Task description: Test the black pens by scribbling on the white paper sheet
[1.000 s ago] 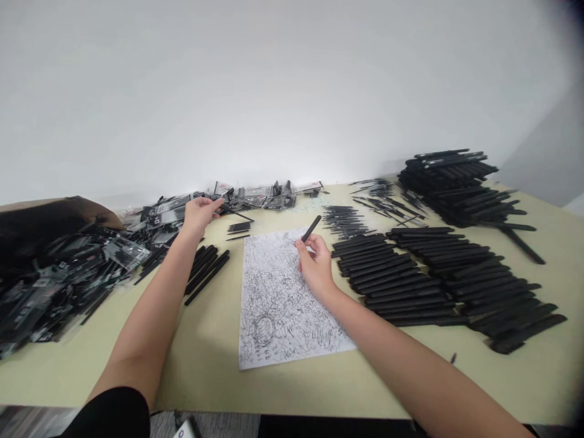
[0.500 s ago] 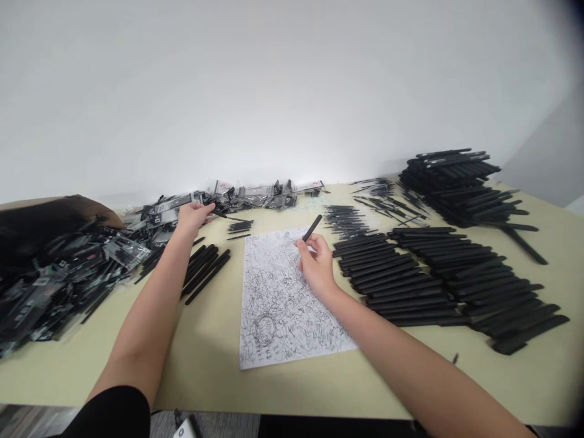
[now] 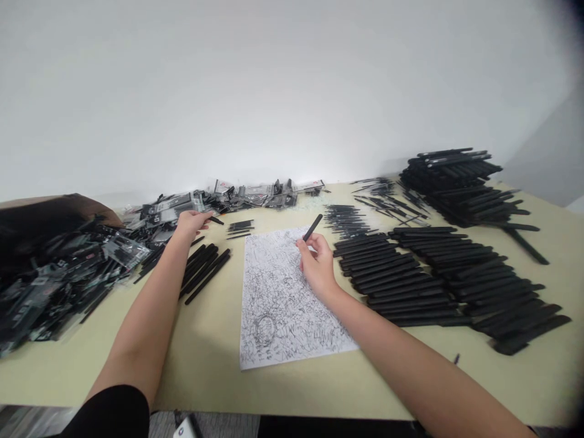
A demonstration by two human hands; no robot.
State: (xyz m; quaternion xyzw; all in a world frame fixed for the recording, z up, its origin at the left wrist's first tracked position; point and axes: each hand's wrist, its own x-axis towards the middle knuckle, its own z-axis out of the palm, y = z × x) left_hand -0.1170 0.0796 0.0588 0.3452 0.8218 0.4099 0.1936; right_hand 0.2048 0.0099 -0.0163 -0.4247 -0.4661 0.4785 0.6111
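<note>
My left hand [image 3: 193, 224] reaches to the far left of the sheet. Its thumb and fingertips pinch a short black piece [image 3: 216, 220] that looks like a pen cap. Just right of it lies a small row of thin black refills [image 3: 239, 226]. Over the top right part of a scribbled paper sheet [image 3: 283, 298], my right hand [image 3: 316, 263] is closed around a black pen [image 3: 312, 227]. The pen's upper end points up and away; its lower end is hidden by the fingers. Several black pens [image 3: 205, 271] lie beside my left forearm.
Rows of black pens [image 3: 396, 280] fill the right side, with a tall pen stack [image 3: 449, 176] behind them. Thin refills [image 3: 344, 220] lie beyond the sheet. Packaged pens [image 3: 73, 274] heap up at the left near a brown bag [image 3: 86, 208], and more packets [image 3: 260, 193] line the wall.
My left hand has shifted slightly left and down. A thin dark length that stretched from its fingers toward the small refill row no longer does. My right hand stays nearly still with the pen.
</note>
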